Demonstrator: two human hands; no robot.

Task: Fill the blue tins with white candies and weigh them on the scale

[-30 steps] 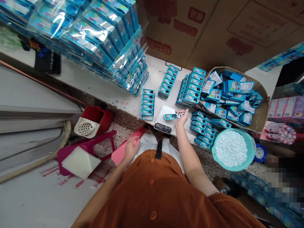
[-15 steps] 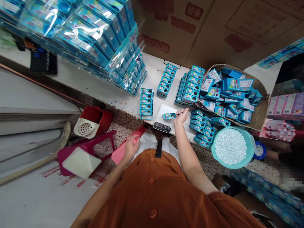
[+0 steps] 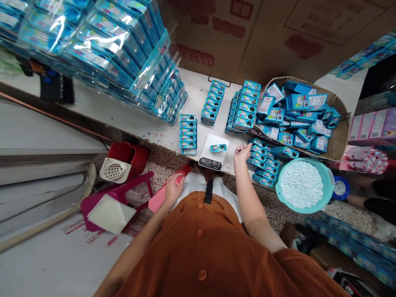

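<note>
A small blue tin (image 3: 218, 147) lies on the white digital scale (image 3: 213, 152) at the table's front edge. My right hand (image 3: 241, 153) hovers just right of the scale with its fingers curled closed; what it holds is hidden. My left hand (image 3: 173, 189) rests low at my left side on a pink stool (image 3: 163, 191), fingers bent over its edge. A teal basin (image 3: 304, 185) full of small white tablets sits to the right of my right arm.
Rows of blue tins (image 3: 187, 134) lie on the white table (image 3: 133, 113), more tins (image 3: 267, 161) by the basin. A cardboard box (image 3: 338, 140) holds blue cartons. Shrink-wrapped packs (image 3: 102, 45) tower at left. A red bin (image 3: 130, 154) and magenta stool (image 3: 116, 198) stand on the floor.
My right hand, open with tablets beside the tin a second ago, has closed and drawn back to the right of the scale. The tin stays on the scale.
</note>
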